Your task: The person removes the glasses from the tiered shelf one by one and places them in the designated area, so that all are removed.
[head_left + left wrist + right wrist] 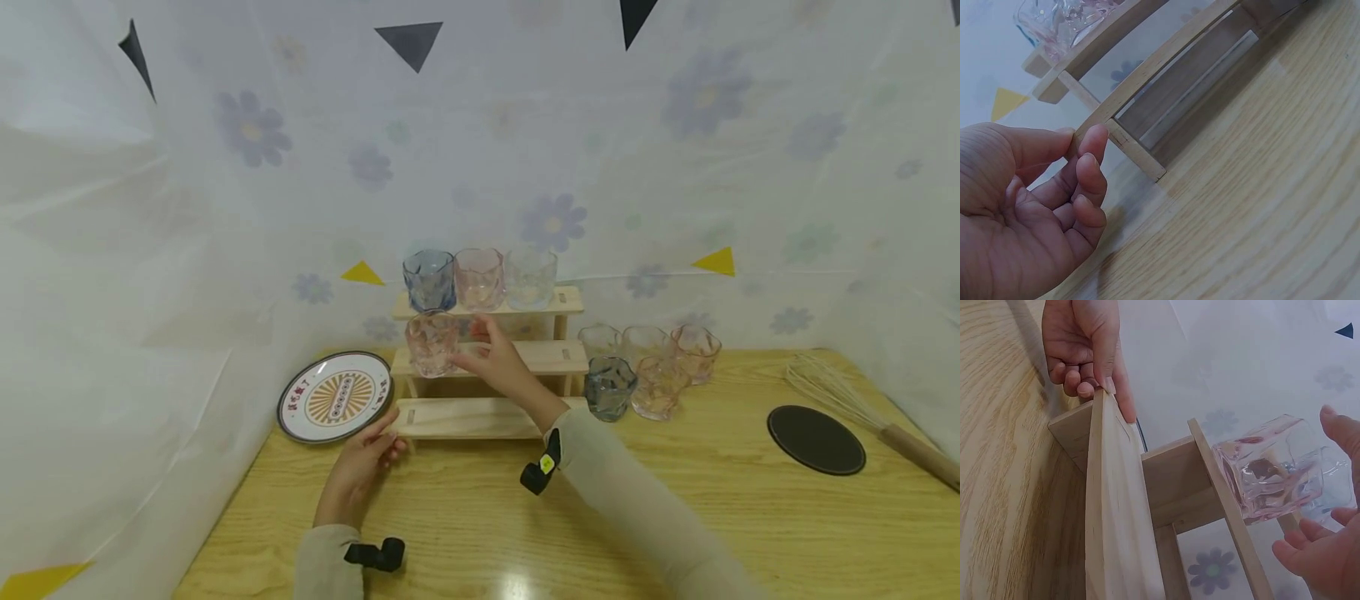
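Note:
A pink-tinted glass stands at the left end of the middle tier of a three-tier wooden rack. Beside it is my right hand, thumb and fingers spread apart; the right wrist view has the glass in front of these fingers, with a gap showing. With thumb and index finger, my left hand pinches the left end of the lowest tier, its other fingers curled below. The top tier bears a blue glass, a pink glass and a clear glass.
Right of the rack, several glasses stand grouped on the wooden table, among them a dark blue-grey glass. A printed plate lies to the left. Farther right are a black round mat and a whisk.

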Available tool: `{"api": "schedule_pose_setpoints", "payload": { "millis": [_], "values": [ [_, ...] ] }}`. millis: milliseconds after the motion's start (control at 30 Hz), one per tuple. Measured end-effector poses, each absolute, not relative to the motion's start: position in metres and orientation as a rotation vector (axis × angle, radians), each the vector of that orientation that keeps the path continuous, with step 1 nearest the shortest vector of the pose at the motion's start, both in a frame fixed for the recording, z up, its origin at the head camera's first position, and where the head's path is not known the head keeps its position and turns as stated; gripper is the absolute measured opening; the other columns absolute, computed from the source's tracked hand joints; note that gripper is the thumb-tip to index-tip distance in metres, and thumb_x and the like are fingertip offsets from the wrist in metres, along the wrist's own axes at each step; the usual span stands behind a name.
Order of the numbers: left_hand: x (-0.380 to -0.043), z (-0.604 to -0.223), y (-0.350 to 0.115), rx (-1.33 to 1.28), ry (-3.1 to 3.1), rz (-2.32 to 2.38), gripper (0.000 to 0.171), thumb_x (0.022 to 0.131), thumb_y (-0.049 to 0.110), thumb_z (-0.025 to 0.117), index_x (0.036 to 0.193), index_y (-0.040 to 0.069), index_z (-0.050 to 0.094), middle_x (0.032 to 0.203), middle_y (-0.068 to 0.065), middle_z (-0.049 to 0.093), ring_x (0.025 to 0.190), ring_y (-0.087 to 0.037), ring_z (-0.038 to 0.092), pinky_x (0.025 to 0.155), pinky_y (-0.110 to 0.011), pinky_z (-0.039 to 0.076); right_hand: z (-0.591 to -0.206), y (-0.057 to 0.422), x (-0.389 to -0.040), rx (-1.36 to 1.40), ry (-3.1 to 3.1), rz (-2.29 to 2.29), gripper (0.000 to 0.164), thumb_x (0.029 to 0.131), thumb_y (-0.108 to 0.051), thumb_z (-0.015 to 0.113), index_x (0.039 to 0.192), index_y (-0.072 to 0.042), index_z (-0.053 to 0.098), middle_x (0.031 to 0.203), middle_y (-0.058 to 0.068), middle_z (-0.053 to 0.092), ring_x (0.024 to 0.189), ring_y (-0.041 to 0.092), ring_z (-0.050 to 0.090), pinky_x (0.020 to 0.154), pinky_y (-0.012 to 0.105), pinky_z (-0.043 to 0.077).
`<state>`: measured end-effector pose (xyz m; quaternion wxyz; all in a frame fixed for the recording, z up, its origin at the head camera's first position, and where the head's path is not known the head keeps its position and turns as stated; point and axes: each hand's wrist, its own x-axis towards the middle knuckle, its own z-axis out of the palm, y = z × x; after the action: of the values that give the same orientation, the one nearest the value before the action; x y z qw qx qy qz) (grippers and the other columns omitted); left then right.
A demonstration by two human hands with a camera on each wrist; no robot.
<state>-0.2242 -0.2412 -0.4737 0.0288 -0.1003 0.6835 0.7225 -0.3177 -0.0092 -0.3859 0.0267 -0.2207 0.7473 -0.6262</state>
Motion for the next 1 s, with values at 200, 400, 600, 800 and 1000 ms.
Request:
{"api": "schedule_pose_setpoints", "payload": {
  "millis": [200, 400, 600, 800, 1000],
  "values": [
    [-0.223, -0.47, -0.24, -0.299, 2.12, 2.21, 0.045, 0.097, 0.003, 0.048, 0.142, 0.008, 0.043, 0.068, 0.005, 0.065, 0.059, -0.005, 0.052, 0.054, -0.018, 0.039, -0.393, -0.031, -0.324, -0.677, 2.363, -1.925, 0.084, 0.08, -0.026, 0.077, 0.146, -0.007, 0.028, 0.137, 0.018, 0.04, 0.126, 0.031, 0.04, 0.102, 0.046, 0.036],
    [-0.222, -0.469, -0.24, -0.285, 2.135, 2.211, 0.045, 0.097, 0.003, 0.049, 0.141, 0.007, 0.043, 0.068, 0.005, 0.065, 0.059, -0.005, 0.051, 0.053, -0.018, 0.039, -0.396, -0.046, -0.323, -0.657, 2.384, -1.978, 0.081, 0.079, -0.027, 0.077, 0.142, -0.005, 0.032, 0.135, 0.018, 0.041, 0.12, 0.028, 0.044, 0.097, 0.043, 0.04],
    [-0.22, -0.471, -0.241, -0.273, 2.14, 2.216, 0.045, 0.097, 0.003, 0.05, 0.141, 0.005, 0.044, 0.068, 0.004, 0.065, 0.059, -0.006, 0.052, 0.053, -0.018, 0.039, -0.397, -0.058, -0.324, -0.666, 2.405, -2.054, 0.072, 0.08, -0.024, 0.077, 0.134, -0.001, 0.036, 0.103, 0.014, 0.046, 0.083, 0.019, 0.044, 0.071, 0.033, 0.041],
    [-0.223, -0.473, -0.241, -0.284, 2.139, 2.212, 0.044, 0.097, 0.003, 0.049, 0.141, 0.006, 0.044, 0.067, 0.004, 0.065, 0.058, -0.006, 0.051, 0.053, -0.018, 0.039, -0.397, -0.066, -0.324, -0.62, 2.4, -2.105, 0.087, 0.081, -0.026, 0.076, 0.144, 0.001, 0.024, 0.127, 0.022, 0.043, 0.103, 0.024, 0.048, 0.089, 0.039, 0.043],
    [-0.224, -0.473, -0.241, -0.296, 2.134, 2.207, 0.045, 0.097, 0.003, 0.049, 0.141, 0.008, 0.045, 0.068, 0.004, 0.065, 0.059, -0.005, 0.051, 0.054, -0.018, 0.039, -0.396, -0.069, -0.323, -0.637, 2.413, -2.138, 0.083, 0.081, -0.025, 0.076, 0.143, 0.0, 0.027, 0.127, 0.023, 0.044, 0.11, 0.029, 0.047, 0.092, 0.044, 0.043]
  ]
}}
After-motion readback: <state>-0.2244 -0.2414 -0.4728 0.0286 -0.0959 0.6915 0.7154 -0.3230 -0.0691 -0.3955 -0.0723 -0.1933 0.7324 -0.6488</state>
